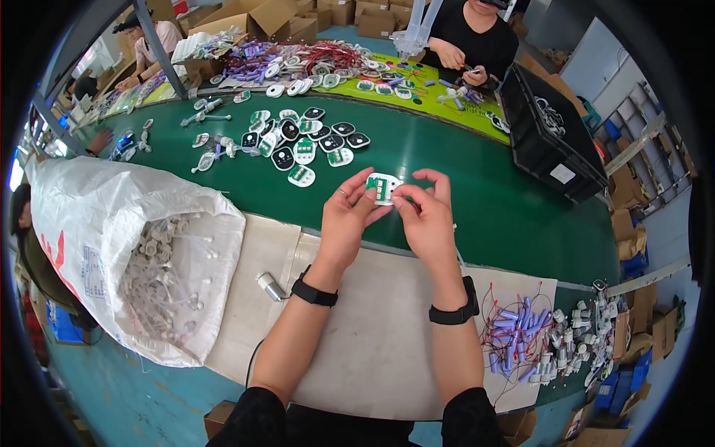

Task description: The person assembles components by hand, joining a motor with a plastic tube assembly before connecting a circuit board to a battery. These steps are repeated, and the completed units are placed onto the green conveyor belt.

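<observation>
Between my two hands is a white rounded plastic cover with a green circuit board (pixel 377 186) in it, its inner side facing up. My left hand (pixel 345 223) grips its left side, thumb on top and fingers beneath. At the right edge, my right hand (pixel 428 223) pinches with thumb and index finger; whether a small part sits between those fingertips is hidden. Beyond my hands lies a loose group of similar covers (pixel 304 151), some with green boards up, some with black faces up. A silver cylindrical motor (pixel 270 286) rests on the worktop beside my left wrist.
A white woven sack (pixel 97 223) of clear plastic parts lies open at left. Purple batteries with red wires (pixel 518 331) and several motors (pixel 573 346) are piled at right. A black crate (pixel 547 141) stands far right. Across the green belt (pixel 477 216), a person handles parts.
</observation>
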`<move>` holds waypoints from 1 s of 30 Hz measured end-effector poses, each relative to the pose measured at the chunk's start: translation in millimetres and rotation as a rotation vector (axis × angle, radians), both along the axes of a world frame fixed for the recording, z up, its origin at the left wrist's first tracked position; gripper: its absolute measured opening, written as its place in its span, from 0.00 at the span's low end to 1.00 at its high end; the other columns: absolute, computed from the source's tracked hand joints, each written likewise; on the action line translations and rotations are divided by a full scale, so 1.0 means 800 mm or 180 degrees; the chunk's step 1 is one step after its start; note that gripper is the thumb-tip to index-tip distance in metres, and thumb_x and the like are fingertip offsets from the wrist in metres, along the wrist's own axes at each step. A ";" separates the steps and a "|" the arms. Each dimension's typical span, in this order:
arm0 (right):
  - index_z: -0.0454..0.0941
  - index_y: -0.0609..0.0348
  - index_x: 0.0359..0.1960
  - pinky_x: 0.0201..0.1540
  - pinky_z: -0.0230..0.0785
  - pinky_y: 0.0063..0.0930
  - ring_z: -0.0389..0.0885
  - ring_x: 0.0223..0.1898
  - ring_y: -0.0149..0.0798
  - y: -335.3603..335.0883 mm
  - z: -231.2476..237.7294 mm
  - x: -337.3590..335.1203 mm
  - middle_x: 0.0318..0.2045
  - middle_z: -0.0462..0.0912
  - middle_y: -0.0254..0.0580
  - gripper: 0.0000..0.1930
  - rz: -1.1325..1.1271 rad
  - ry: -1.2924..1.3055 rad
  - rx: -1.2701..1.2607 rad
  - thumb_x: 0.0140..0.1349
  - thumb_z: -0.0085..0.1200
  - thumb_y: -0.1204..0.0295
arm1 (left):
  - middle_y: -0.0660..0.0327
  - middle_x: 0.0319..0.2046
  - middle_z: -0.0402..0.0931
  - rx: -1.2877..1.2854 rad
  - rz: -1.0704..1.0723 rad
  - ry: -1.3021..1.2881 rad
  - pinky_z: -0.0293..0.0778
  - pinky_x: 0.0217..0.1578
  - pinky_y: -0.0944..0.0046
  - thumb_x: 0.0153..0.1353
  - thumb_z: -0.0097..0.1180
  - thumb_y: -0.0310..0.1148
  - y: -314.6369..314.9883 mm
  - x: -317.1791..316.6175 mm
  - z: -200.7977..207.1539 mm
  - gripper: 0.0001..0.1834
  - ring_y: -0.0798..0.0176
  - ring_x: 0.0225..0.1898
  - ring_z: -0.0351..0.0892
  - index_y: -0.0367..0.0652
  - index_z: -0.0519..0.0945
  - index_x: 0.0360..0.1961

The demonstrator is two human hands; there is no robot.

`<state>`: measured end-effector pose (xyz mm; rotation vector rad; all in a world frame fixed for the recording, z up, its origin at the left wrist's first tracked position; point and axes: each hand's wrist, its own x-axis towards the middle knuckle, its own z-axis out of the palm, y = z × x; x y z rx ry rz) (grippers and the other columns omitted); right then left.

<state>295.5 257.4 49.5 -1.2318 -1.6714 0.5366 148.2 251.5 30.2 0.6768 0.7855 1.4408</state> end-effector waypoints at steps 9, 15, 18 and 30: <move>0.85 0.58 0.35 0.35 0.71 0.25 0.70 0.29 0.30 -0.001 -0.002 -0.008 0.61 0.68 0.43 0.05 -0.0013 -0.0036 0.0195 0.57 0.63 0.79 | 0.57 0.52 0.76 0.0075 -0.0058 0.0026 0.82 0.51 0.65 0.69 0.51 0.21 0.000 -0.001 0.000 0.23 0.65 0.50 0.80 0.35 0.69 0.65; 0.85 0.58 0.35 0.39 0.75 0.28 0.76 0.35 0.36 -0.002 0.001 -0.010 0.63 0.67 0.45 0.04 -0.0133 0.0048 0.0181 0.58 0.62 0.79 | 0.58 0.50 0.77 0.0111 -0.0133 0.0111 0.83 0.50 0.66 0.69 0.52 0.21 -0.001 0.000 -0.001 0.22 0.67 0.49 0.80 0.37 0.71 0.63; 0.85 0.59 0.34 0.40 0.76 0.29 0.77 0.39 0.37 0.001 -0.002 -0.007 0.64 0.67 0.44 0.04 -0.0112 -0.0059 0.0264 0.57 0.62 0.79 | 0.59 0.49 0.77 0.0155 -0.0105 0.0117 0.83 0.50 0.66 0.68 0.52 0.21 -0.002 0.001 -0.003 0.22 0.68 0.49 0.79 0.38 0.72 0.63; 0.83 0.67 0.34 0.46 0.79 0.33 0.85 0.48 0.45 0.002 -0.011 -0.014 0.62 0.76 0.48 0.04 0.0018 0.0190 0.0257 0.58 0.58 0.82 | 0.59 0.47 0.80 0.0140 0.0126 0.0335 0.83 0.48 0.67 0.68 0.52 0.20 -0.003 0.012 -0.016 0.22 0.68 0.46 0.81 0.33 0.71 0.63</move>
